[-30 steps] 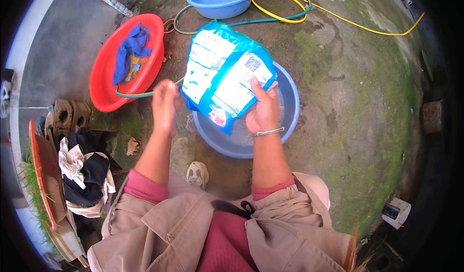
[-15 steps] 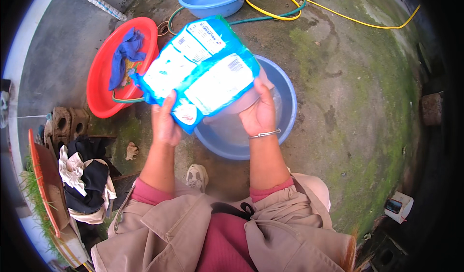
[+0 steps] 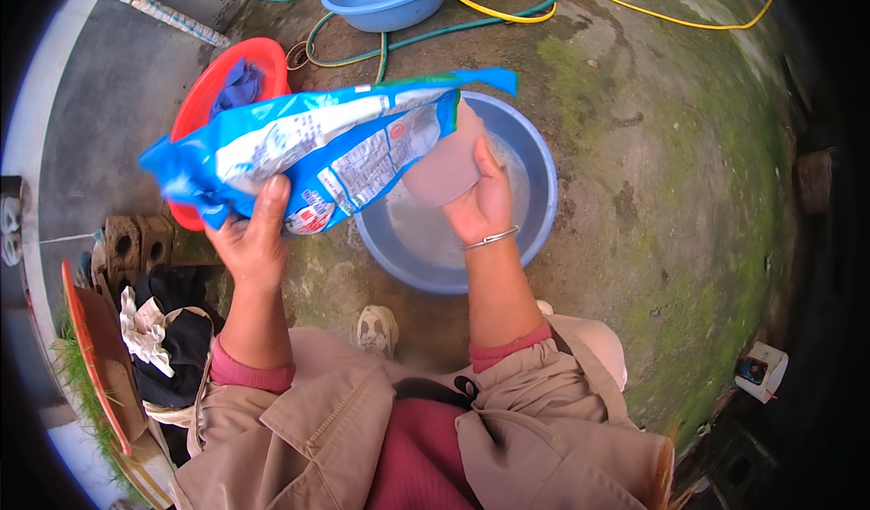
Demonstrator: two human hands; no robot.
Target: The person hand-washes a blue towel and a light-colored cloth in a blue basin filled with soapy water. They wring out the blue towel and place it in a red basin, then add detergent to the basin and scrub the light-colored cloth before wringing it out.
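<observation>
Mossy concrete [image 3: 652,193]; left hand [image 3: 252,245] stretched forward, clamped on blue bag [image 3: 331,138]; right hand [image 3: 485,204] curled round pinkish vessel [image 3: 446,164].

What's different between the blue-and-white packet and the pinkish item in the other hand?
The packet is printed; the pinkish item looks plain. The packet looks larger and crinkled, the pinkish item smooth where visible. The left hand holds the packet, the right hand the pinkish item. Both partly overlap the nearer blue basin in this view.
</observation>
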